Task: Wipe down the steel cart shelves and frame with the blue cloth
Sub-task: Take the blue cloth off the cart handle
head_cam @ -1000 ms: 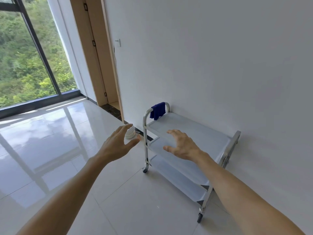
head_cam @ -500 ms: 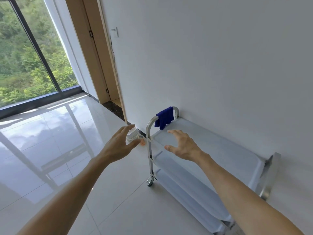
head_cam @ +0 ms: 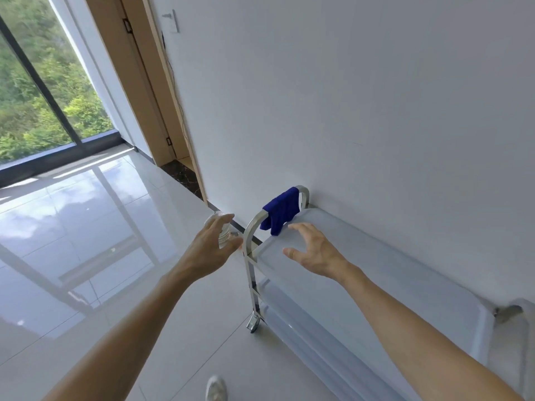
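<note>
A steel cart (head_cam: 249, 273) with grey shelves stands along the white wall. The blue cloth (head_cam: 281, 211) hangs over the cart's curved end handle. My right hand (head_cam: 314, 251) hovers over the near-left corner of the top shelf (head_cam: 390, 273), fingers spread and empty, with the fingertips just short of the cloth's lower edge. My left hand (head_cam: 207, 251) is left of the handle post. A small clear bottle with a white cap (head_cam: 220, 231) shows between its index finger and thumb. Whether the hand grips it or it stands behind is unclear.
Glossy tiled floor (head_cam: 115, 227) spreads to the left. A wooden door frame (head_cam: 162, 111) and a floor-to-ceiling window (head_cam: 43, 96) lie beyond the cart. The cart's front-left caster (head_cam: 253, 324) rests on the floor. A white shoe tip (head_cam: 215, 389) shows at the bottom edge.
The view has moved closer to the cart, which now looks larger and runs off the right edge. My right hand has come nearer to the blue cloth. Both hands keep their spread shape.
</note>
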Demonstrator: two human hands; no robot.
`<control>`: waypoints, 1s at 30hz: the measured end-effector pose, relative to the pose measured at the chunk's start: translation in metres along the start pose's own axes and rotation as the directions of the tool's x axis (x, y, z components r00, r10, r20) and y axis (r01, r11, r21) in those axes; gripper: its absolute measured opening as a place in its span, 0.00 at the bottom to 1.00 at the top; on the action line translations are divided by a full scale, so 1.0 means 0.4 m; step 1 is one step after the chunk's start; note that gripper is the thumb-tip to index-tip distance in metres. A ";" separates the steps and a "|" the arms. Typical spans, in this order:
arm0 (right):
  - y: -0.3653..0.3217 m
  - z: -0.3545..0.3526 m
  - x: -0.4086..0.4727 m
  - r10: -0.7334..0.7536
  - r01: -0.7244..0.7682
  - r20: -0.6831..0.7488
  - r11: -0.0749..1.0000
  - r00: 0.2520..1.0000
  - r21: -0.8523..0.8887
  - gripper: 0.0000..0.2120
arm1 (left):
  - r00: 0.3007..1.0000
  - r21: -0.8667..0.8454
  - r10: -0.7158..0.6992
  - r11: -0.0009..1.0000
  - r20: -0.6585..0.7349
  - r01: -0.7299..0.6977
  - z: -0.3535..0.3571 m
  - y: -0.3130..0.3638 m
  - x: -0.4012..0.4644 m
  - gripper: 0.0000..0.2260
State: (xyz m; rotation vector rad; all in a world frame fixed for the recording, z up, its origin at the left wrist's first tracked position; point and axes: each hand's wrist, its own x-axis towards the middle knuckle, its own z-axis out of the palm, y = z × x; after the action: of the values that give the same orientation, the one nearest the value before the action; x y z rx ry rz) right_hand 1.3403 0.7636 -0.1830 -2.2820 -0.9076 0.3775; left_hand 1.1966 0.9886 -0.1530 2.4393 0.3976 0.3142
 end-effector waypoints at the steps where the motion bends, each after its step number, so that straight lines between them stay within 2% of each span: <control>1: 0.012 0.005 0.028 0.015 -0.015 -0.003 1.000 1.000 0.010 0.31 | 1.000 -0.013 0.008 1.000 0.013 -0.008 0.010 -0.017 0.034 0.24; 8: 0.085 0.056 0.253 0.191 -0.175 -0.085 0.970 0.978 0.167 0.28 | 0.990 -0.129 0.031 0.992 0.140 -0.013 0.074 -0.154 0.321 0.24; 13: 0.112 0.098 0.438 0.415 -0.349 -0.157 0.878 0.896 0.327 0.28 | 0.960 -0.187 0.035 0.982 0.278 0.018 0.122 -0.261 0.517 0.22; 17: 0.121 0.133 0.565 0.537 -0.431 -0.168 0.797 0.827 0.423 0.28 | 0.905 -0.168 0.063 0.986 0.422 0.009 0.172 -0.331 0.648 0.23; 22: 0.147 0.180 0.679 0.614 -0.483 -0.138 0.723 0.778 0.494 0.30 | 0.800 -0.163 -0.001 0.979 0.599 0.123 0.247 -0.379 0.726 0.22; 27: 0.182 0.234 0.796 0.674 -0.506 -0.157 0.669 0.721 0.545 0.34 | 0.720 -0.127 -0.070 0.968 0.691 0.217 0.306 -0.391 0.757 0.16; 30: 0.204 0.271 0.867 0.695 -0.575 -0.058 0.636 0.717 0.514 0.35 | 0.700 -0.090 -0.127 0.960 0.703 0.264 0.324 -0.398 0.777 0.13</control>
State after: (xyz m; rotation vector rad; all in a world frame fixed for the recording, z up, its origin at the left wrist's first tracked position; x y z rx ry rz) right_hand 1.5798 1.0092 -0.3275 -2.0500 0.1780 0.5242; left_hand 1.4931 1.1468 -0.3138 2.1042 0.2666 -0.6333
